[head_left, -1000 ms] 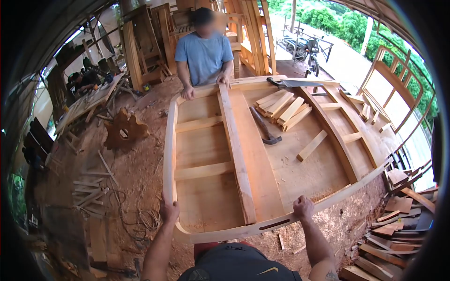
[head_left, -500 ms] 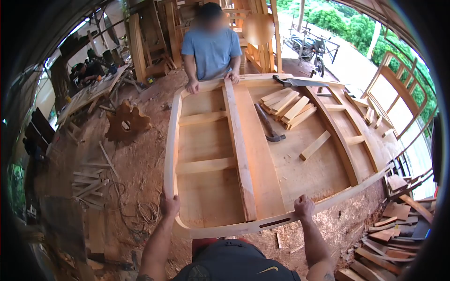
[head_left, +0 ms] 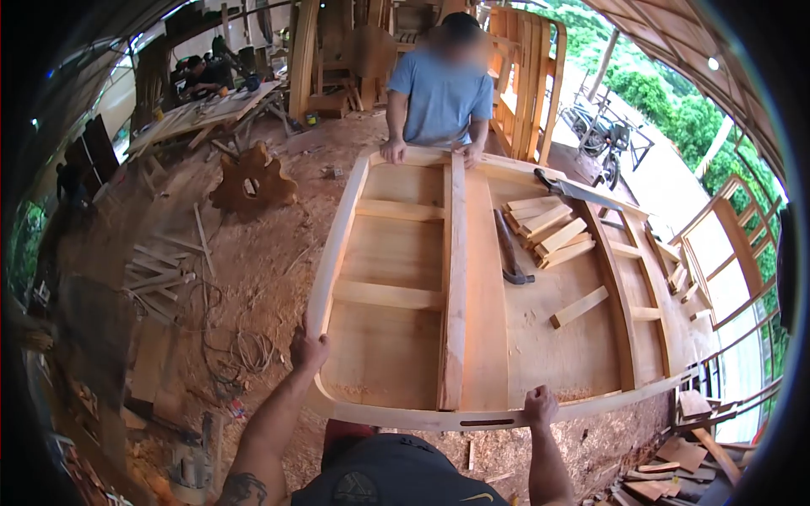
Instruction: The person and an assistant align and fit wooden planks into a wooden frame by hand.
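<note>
While gripping the big wooden panel (head_left: 384, 350) by its left edge with the left hand (head_left: 310, 350), just up from the near-left corner, also clasping its near edge with the right hand (head_left: 541, 406), curled shut over the rim (head_left: 380, 415), just right of the dark slot (head_left: 487, 422). Clenched on both sides, then, with the panel spread straight ahead.

Across at the far edge: facing a person (head_left: 439, 97) in a blue shirt, with one hand (head_left: 393, 152) on the rim near the far-left corner and the other hand (head_left: 468, 153) at the far end of a long plank (head_left: 453, 278). Running from far edge to near edge, right beside a wide board (head_left: 485, 312).

Left of the plank: two crossbars (head_left: 388, 295), reaching out to the left edge. Over to the right, plenty more: a hammer (head_left: 510, 253) alongside the wide board, a heap of short blocks (head_left: 548, 229) nearer the far edge, and one single block (head_left: 580, 307) apart from the heap. Up along the far edge, toward the far-right corner: a saw (head_left: 591, 196). Down by the near edge, just right of the right hand: shavings (head_left: 582, 393). Out past the left edge, on the floor: a rough wooden slab (head_left: 232, 183), loose sticks (head_left: 160, 266) and tangled cord (head_left: 253, 352).
</note>
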`<act>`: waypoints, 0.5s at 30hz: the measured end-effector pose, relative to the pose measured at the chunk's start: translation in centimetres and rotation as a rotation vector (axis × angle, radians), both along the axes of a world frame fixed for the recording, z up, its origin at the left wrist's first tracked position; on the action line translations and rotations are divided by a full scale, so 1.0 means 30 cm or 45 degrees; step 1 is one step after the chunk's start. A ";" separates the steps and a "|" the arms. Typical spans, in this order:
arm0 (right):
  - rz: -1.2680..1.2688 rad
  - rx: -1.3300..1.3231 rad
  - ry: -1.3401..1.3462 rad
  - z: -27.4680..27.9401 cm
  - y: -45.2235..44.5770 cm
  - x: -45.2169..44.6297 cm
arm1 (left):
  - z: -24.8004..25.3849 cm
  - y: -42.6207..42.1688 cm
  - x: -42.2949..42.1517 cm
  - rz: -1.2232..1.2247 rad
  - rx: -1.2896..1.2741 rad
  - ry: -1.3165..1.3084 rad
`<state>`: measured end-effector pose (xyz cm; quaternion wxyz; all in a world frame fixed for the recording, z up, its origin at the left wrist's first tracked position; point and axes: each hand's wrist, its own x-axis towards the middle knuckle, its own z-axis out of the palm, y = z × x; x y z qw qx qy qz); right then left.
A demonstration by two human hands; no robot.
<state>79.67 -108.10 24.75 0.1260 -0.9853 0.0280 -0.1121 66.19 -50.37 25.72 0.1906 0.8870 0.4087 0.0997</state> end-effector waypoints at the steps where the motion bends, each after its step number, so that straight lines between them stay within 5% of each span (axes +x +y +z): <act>1: 0.010 -0.021 -0.015 0.000 0.001 0.000 | -0.003 0.000 -0.002 -0.002 0.012 -0.017; 15: 0.016 -0.010 -0.069 -0.039 -0.018 0.004 | -0.013 0.003 0.000 -0.062 0.060 -0.121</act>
